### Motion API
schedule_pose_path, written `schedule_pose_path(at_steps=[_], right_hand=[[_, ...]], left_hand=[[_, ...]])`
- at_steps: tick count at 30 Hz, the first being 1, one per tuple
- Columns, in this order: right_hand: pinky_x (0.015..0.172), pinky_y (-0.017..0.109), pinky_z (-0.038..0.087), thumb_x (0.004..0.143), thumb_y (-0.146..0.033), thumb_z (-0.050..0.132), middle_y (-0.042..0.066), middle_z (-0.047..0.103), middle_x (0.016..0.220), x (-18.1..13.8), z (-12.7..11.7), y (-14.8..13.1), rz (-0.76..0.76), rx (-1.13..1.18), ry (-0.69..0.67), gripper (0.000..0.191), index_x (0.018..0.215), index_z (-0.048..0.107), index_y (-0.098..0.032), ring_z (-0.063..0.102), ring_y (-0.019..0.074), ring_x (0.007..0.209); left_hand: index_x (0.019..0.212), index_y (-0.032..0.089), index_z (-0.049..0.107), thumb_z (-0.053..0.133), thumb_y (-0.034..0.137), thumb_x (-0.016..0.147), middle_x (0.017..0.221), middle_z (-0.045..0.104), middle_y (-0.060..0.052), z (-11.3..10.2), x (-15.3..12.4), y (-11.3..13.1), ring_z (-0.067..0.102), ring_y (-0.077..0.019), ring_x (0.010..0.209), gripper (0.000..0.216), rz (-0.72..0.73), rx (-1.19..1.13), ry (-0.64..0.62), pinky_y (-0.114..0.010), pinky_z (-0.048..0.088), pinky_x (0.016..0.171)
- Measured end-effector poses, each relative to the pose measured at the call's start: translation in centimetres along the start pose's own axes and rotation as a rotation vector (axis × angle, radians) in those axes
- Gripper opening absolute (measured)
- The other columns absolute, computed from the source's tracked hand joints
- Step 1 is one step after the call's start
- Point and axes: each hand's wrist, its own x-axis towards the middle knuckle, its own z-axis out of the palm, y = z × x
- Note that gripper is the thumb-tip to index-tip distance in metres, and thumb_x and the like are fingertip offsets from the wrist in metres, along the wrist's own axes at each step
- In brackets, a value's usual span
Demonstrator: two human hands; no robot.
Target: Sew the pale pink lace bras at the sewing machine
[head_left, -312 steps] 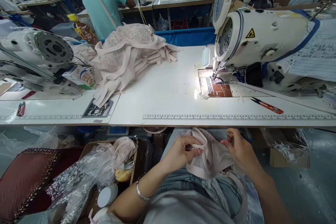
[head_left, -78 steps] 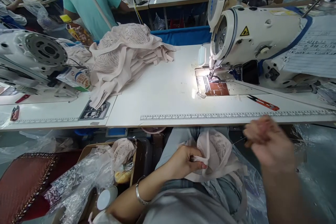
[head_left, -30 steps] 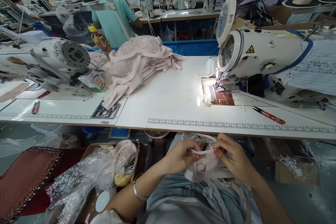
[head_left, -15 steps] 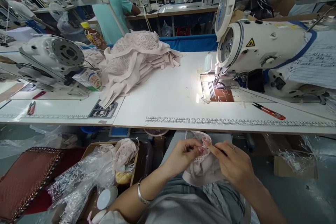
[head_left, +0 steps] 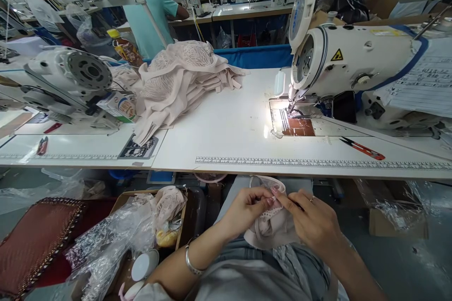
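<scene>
A beige bra (head_left: pixel 273 233) with a lacy edge rests on my lap below the table's front edge. My left hand (head_left: pixel 247 209) pinches its trim between thumb and fingers. Close by on the right, my right hand (head_left: pixel 312 218) is closed on the same trim, its fingertips almost meeting those of the left. A small dark thing shows between the right fingers, too hidden to name. On the table, a stack of similar beige bras (head_left: pixel 183 73) lies to the left.
A lit sewing machine (head_left: pixel 353 61) stands at the right, with red-handled thread snips (head_left: pixel 363 148) before it. Another sewing machine (head_left: pixel 70 75) is at the left. A printed ruler (head_left: pixel 282 163) runs along the table's front. Beside my lap sits a box (head_left: pixel 118 203) with plastic wrapping.
My hands stay almost in place at the bra's trim, with only a slight shift of the right fingers. In the background, a person at the far left has moved to the right.
</scene>
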Motion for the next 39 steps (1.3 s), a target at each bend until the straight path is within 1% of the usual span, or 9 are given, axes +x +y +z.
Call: schedule_pose_path(at_steps=[15, 19, 23, 25, 28, 30, 33, 35, 39], right_hand=[[0.062, 0.029, 0.051, 0.096, 0.000, 0.044, 0.003, 0.066, 0.078, 1.0, -0.3, -0.7, -0.005, 0.027, 0.100, 0.057, 0.150, 0.049, -0.019, 0.060, 0.0157, 0.067], [0.066, 0.022, 0.056, 0.100, -0.005, 0.041, 0.004, 0.069, 0.086, 0.8, 0.2, -1.4, 0.173, 0.334, 0.099, 0.055, 0.151, 0.048, -0.028, 0.067, 0.0134, 0.075], [0.076, 0.025, 0.059, 0.104, -0.023, 0.042, 0.007, 0.072, 0.110, 0.5, 0.7, -2.0, 0.400, 0.697, 0.002, 0.044, 0.146, 0.054, -0.030, 0.070, 0.0168, 0.093], [0.063, 0.025, 0.056, 0.104, -0.036, 0.045, 0.005, 0.071, 0.091, 0.5, 0.7, -2.1, 0.571, 0.948, -0.065, 0.039, 0.138, 0.061, -0.027, 0.067, 0.0165, 0.075], [0.038, 0.023, 0.030, 0.098, -0.058, 0.048, -0.005, 0.037, 0.051, 1.0, 0.1, -1.8, 0.739, 1.384, -0.066, 0.045, 0.103, 0.072, -0.019, 0.031, 0.0097, 0.041], [0.036, 0.024, 0.021, 0.095, -0.060, 0.050, -0.009, 0.019, 0.049, 1.4, -0.8, -0.7, 0.765, 1.535, 0.056, 0.048, 0.068, 0.056, -0.022, 0.015, 0.0085, 0.040], [0.037, 0.024, 0.022, 0.098, -0.042, 0.051, -0.008, 0.015, 0.050, 1.8, -2.4, 1.9, 0.797, 1.411, 0.418, 0.052, 0.057, 0.023, -0.024, 0.013, 0.0098, 0.042], [0.037, 0.023, 0.024, 0.098, -0.036, 0.050, -0.007, 0.018, 0.050, 1.8, -3.0, 3.3, 0.775, 1.250, 0.521, 0.049, 0.058, 0.026, -0.024, 0.015, 0.0101, 0.042], [0.042, 0.024, 0.035, 0.093, -0.064, 0.054, -0.003, 0.044, 0.064, 1.9, -1.9, 2.5, 0.591, 0.901, 0.115, 0.044, 0.080, 0.058, -0.022, 0.039, 0.0107, 0.048]], left_hand=[[0.079, 0.013, 0.074, 0.079, 0.048, 0.080, 0.075, 0.065, -0.003, 0.2, -0.1, 0.1, 0.055, -0.0113, 0.072, 0.035, 0.004, -0.099, -0.009, -0.023, 0.042, 0.071], [0.082, 0.012, 0.073, 0.071, 0.051, 0.086, 0.083, 0.067, -0.006, 0.0, 0.1, -0.3, 0.058, -0.0149, 0.080, 0.039, 0.079, 0.048, -0.061, -0.026, 0.045, 0.078], [0.080, 0.011, 0.069, 0.066, 0.048, 0.089, 0.073, 0.062, -0.004, 0.2, 0.4, -0.3, 0.051, -0.0130, 0.069, 0.038, 0.207, 0.392, -0.043, -0.024, 0.039, 0.065], [0.074, 0.012, 0.065, 0.060, 0.048, 0.093, 0.064, 0.055, 0.000, 0.4, 0.5, -0.2, 0.043, -0.0106, 0.062, 0.041, 0.205, 0.473, -0.084, -0.023, 0.033, 0.060], [0.070, 0.013, 0.061, 0.054, 0.052, 0.096, 0.059, 0.045, 0.002, 0.6, 0.5, 0.1, 0.036, -0.0090, 0.058, 0.048, 0.169, 0.438, -0.207, -0.022, 0.029, 0.056], [0.069, 0.013, 0.059, 0.055, 0.057, 0.094, 0.060, 0.043, 0.003, 0.4, 0.5, 0.2, 0.035, -0.0090, 0.059, 0.051, 0.134, 0.417, -0.245, -0.022, 0.028, 0.055], [0.067, 0.013, 0.057, 0.056, 0.062, 0.091, 0.064, 0.047, 0.000, -0.7, 0.3, 0.0, 0.039, -0.0102, 0.061, 0.055, 0.069, 0.390, -0.194, -0.023, 0.030, 0.057], [0.069, 0.013, 0.057, 0.056, 0.064, 0.090, 0.066, 0.048, 0.000, -1.4, 0.2, 0.0, 0.040, -0.0109, 0.063, 0.055, 0.041, 0.366, -0.155, -0.023, 0.031, 0.058], [0.067, 0.015, 0.053, 0.054, 0.060, 0.092, 0.064, 0.045, 0.002, -1.5, 0.1, 0.3, 0.038, -0.0105, 0.062, 0.052, 0.058, 0.444, -0.111, -0.023, 0.028, 0.057]])
